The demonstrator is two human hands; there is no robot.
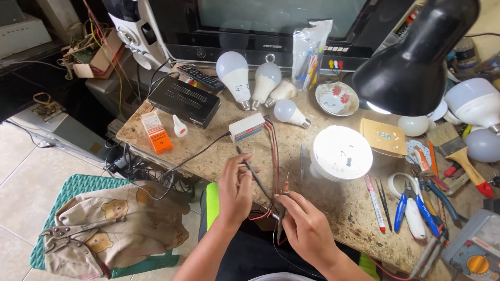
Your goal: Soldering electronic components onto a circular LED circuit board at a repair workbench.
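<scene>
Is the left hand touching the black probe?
Touching. The head view shows the left hand with fingers wrapped around the black probe, no gap visible.

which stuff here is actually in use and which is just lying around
In use:
left hand on the black probe
right hand on the red probe
small white box the leads run to

Lying about:
spare bulbs
pliers
paintbrush
glue bottle
remote

Black lamp shade (416, 52), white bulbs (234, 73), orange box (156, 132), speckled beige countertop (333, 208), blue-handled pliers (401, 211)
</scene>
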